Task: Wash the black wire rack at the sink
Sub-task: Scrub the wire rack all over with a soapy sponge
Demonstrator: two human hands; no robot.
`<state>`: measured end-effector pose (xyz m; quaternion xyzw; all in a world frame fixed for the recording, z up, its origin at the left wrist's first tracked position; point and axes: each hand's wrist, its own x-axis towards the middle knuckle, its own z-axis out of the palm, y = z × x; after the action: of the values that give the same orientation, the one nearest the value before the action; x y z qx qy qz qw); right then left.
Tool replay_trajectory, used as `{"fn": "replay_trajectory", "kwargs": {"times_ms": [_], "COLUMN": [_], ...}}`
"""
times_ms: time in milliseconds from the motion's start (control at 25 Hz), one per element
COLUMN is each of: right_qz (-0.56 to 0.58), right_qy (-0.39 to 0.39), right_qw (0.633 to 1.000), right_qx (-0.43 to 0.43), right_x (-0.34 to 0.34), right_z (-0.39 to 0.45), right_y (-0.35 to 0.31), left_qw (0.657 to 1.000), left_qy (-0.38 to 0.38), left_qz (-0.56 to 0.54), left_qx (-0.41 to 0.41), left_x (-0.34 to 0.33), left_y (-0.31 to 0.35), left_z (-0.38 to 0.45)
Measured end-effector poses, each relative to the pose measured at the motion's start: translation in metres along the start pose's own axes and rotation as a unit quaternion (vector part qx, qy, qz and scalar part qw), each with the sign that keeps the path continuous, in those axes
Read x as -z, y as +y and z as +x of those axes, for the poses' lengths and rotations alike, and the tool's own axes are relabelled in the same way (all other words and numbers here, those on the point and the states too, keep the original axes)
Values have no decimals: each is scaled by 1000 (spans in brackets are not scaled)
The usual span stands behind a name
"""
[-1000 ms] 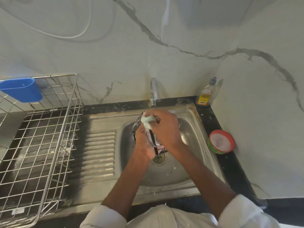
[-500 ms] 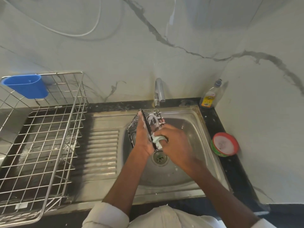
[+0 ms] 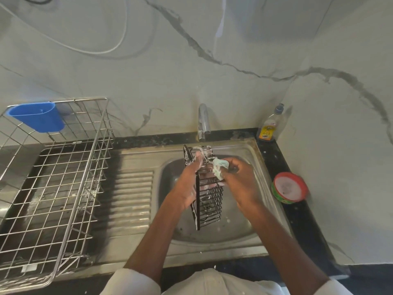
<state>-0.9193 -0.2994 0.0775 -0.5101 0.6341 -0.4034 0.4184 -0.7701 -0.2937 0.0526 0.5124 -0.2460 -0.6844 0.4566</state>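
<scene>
Black wire rack [image 3: 209, 196] held on edge over stainless-steel sink basin [image 3: 251, 228]: left hand [image 3: 187, 188] w/ fingers gripping its frame steadies it; right hand [image 3: 240, 179] fingers clutch soapy pale sponge [image 3: 220, 168], scrubbing upper mesh.

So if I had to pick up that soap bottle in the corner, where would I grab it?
Probably round the narrow neck just under the cap of the soap bottle, coming from the front-left. It stands upright, tucked into the corner, with wall behind and to its right, so only the side towards the sink is free for a grip.
</scene>
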Motion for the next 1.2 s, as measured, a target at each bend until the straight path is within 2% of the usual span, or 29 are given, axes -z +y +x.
{"fn": "replay_trajectory", "kwargs": {"times_ms": [40, 120, 160, 280, 440, 640, 720, 880, 1000, 1080, 1120, 1200], "right_qz": [-86, -248, -255, -160, -238, -317, -303, -263, -203, -117, -93, -58], "right_qy": [5, 11, -2, -39, -24, -81, -102, -17, -115, -183, -188, -146], "right_qw": [995, 959, 954, 977, 961, 921, 912, 948, 949, 960, 966, 982], "right_qx": [44, 135, 155, 134, 140, 211, 258, 180, 210, 179, 153, 105], "right_x": [2, 5, 7, 5, -9, -10, -4, -1, -10, -12, -15, -25], "right_z": [-3, -8, -6, 12, 51, 14, -5, 6, -10, -13, -7, 12], "right_y": [1, -1, -4, -25, -49, -44, -31, -17, -22, -34, -41, -54], "left_qw": [1000, 998, 997, 999, 996, 997, 998, 997, 996, 998, 999, 999], "left_qy": [-13, -28, -35, -50, -49, -8, -6, -33, -26, -15, -18, -31], "left_qz": [-20, -60, -65, -15, 63, 27, -4, -59, -78, -53, -41, -33], "left_qx": [11, 24, 25, 9, -33, -74, -68, -41, -16, -21, -26, -16], "left_x": [1, 6, 10, 11, 0, 4, 5, 9, 16, 15, 12, 8], "left_y": [-3, -9, -13, -20, -17, -10, -10, -14, -19, -20, -20, -18], "left_z": [-3, -6, -3, 0, -2, -4, -7, -3, 2, 0, -1, -1]}}
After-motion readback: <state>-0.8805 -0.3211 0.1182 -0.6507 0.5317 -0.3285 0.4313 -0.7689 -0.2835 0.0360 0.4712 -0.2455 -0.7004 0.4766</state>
